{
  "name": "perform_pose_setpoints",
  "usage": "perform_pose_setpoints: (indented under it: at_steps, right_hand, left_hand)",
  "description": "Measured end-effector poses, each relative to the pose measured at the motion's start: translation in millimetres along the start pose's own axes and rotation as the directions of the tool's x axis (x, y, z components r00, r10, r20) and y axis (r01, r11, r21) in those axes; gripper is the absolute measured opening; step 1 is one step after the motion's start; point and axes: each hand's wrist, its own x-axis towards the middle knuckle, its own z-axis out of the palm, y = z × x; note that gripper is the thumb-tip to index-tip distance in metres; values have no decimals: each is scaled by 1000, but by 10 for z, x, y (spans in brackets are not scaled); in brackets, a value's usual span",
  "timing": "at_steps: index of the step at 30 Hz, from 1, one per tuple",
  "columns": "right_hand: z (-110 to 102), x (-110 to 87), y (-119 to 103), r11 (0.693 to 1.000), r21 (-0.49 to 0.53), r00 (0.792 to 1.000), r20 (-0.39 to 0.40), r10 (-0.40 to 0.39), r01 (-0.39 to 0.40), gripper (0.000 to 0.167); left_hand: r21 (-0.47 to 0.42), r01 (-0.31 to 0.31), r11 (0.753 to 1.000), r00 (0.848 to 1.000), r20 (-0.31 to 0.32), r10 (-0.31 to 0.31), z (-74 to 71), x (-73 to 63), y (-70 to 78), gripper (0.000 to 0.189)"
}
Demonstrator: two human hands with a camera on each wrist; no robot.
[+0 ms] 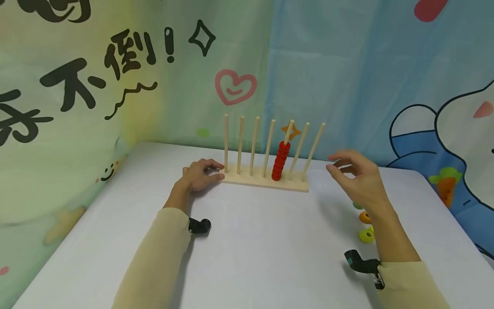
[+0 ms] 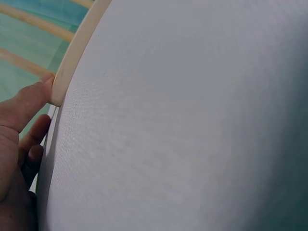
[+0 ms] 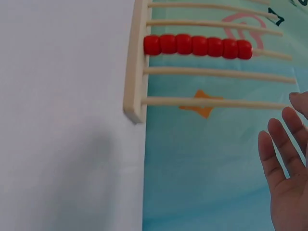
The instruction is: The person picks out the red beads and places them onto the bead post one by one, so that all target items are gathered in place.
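A wooden peg rack (image 1: pixel 266 181) stands on the white table, its several upright rods rising from a flat base. Red beads (image 1: pixel 281 161) are stacked on one rod right of the middle; the other rods carry none. My left hand (image 1: pixel 200 175) holds the left end of the base. In the left wrist view, the thumb (image 2: pixel 36 96) lies against that end, with the other fingers partly behind it. To the right of the rack, my right hand (image 1: pixel 356 174) is raised above the table with relaxed, slightly bent fingers and nothing in it. In the right wrist view its fingers (image 3: pixel 284 144) spread near the rod tips.
Near my right forearm lie a green bead (image 1: pixel 357 206), an orange bead (image 1: pixel 364 217) and yellow-green beads (image 1: pixel 366 235), partly hidden by the wrist. A printed cloth backdrop (image 1: pixel 328 77) hangs behind the table (image 1: pixel 270 249).
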Motion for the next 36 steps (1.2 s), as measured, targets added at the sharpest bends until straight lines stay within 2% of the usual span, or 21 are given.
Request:
perform_pose_setpoints:
  at_steps: [6,11,15,22,26,31,36]
  right_hand:
    - [-90,-60,48,996,-49,997,13,76,-75,21]
    - [-137,-99,268,987,-102,990,40,132,-128,22]
    - [-198,-178,476,971,-164,983,35,181,-173,22]
    - [-302,-317,617,931,-263,958,68,280,-254,24]
    - [-341,-384,686,920,-291,952,76,297,-263,26]
    - [-370,-456,746,920,-298,955,69,288,-256,27]
    - [-369,-496,767,909,-310,944,88,318,-277,29]
  left_hand:
    - [-12,-5,1000,1000,-7,5,9,8,-2,38]
    - [-20,7,1000,1000,-5,-7,13,-16,-22,38]
    - [-26,0,1000,1000,-10,0,20,-33,-27,37]
    - [-27,-13,1000,1000,-19,12,16,-30,-16,37]
    - [-24,-18,1000,1000,-17,17,16,-28,-15,37]
    - [-10,-14,1000,1000,-14,14,20,-18,-12,38]
    - [-7,-8,1000,1000,-14,7,12,-27,5,38]
